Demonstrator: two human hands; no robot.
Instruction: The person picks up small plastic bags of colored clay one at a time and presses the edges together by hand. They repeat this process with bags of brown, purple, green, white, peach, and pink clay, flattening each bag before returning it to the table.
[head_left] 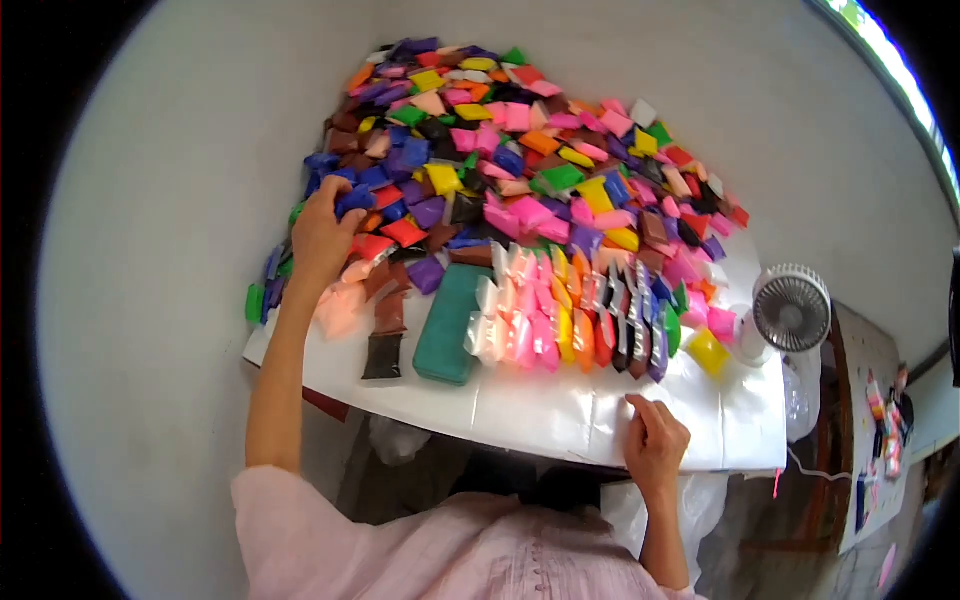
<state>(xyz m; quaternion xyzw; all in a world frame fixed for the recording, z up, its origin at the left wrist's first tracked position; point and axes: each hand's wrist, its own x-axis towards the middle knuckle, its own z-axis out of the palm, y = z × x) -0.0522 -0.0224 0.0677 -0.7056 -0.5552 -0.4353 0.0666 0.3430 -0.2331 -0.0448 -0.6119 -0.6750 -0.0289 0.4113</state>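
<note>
My left hand (322, 230) reaches into the left side of a big heap of small coloured packets. Its fingers close around a blue packet (354, 199). On the table's front edge rests my right hand (657, 437), its fingers curled in and nothing visible in them. Between the hands, rows of packets (565, 312) stand lined up by colour, from white and pink through yellow, orange and red to black, purple and green. Beside these rows lies a green oblong case (452, 325). Left of the case are a black packet (382, 357) and a peach packet (342, 308).
The heap (520, 150) spreads over the back of the white table (560, 410) against the wall. A small white fan (790, 308) stands at the right end, near a yellow packet (708, 352). Farther right is another table (870, 490) with small items on it.
</note>
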